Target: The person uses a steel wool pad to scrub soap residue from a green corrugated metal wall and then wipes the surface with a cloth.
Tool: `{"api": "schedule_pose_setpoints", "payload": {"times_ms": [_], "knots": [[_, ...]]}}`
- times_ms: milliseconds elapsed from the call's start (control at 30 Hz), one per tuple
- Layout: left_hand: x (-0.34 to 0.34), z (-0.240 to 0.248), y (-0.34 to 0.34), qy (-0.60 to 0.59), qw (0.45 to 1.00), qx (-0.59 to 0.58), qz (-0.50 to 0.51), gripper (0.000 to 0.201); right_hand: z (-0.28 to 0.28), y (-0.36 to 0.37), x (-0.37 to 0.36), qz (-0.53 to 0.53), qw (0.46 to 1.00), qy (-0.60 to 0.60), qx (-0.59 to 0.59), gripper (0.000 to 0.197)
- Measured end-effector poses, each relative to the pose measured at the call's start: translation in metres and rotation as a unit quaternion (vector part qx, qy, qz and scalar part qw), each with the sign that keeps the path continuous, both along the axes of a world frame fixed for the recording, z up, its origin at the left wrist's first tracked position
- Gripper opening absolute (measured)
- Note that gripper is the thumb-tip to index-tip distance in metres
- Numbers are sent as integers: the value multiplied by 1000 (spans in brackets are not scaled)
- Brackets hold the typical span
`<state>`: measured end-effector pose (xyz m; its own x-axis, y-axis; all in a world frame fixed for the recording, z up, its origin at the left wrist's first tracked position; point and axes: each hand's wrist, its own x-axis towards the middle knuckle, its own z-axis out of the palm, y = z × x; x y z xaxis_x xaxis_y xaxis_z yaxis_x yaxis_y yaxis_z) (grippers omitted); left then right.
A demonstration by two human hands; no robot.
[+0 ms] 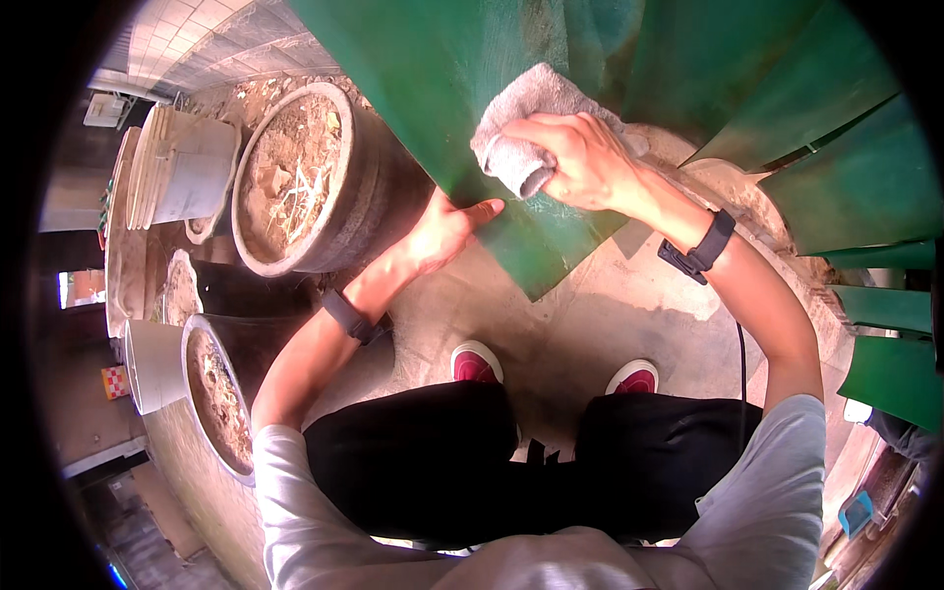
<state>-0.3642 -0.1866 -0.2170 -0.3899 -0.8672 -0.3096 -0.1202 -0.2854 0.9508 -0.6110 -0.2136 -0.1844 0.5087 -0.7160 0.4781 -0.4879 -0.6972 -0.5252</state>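
Note:
A long green sheet [536, 231], like a hanging door-curtain strip, comes down in front of me and ends in a pointed lower corner. My right hand [580, 157] is closed on a folded grey cloth [526, 123] and presses it against the face of the sheet. Cloudy, whitish smears show on the green around it. At the sheet's left edge, my left hand [447, 231] grips with the thumb laid on the front; its other fingers are hidden behind. Dark bands circle both wrists.
To the left stand large round pots [344, 187] of soil and dry straw, with stacked pale containers [187, 167] behind them. More green strips [836, 197] hang at the right, beside a stone-like ledge [737, 197]. My red shoes [477, 364] rest on the paved floor [551, 344].

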Motion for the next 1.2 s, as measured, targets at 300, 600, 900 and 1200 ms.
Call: {"api": "schedule_pose_setpoints", "payload": {"times_ms": [300,600,900,1200], "knots": [[13,-13,-10,-18,997,-69,-29,40,-49,51,-20,-4,899,-217,379,29],[13,53,-15,258,963,80,-5,46,77,8,-42,-152,892,-413,-104,19],[-19,66,-5,69,997,-13,-18,44,93,-21,8,-193,971,-30,-137,39],[-10,54,-19,163,985,42,26,46,-63,30,0,-45,953,-170,248,35]]}}
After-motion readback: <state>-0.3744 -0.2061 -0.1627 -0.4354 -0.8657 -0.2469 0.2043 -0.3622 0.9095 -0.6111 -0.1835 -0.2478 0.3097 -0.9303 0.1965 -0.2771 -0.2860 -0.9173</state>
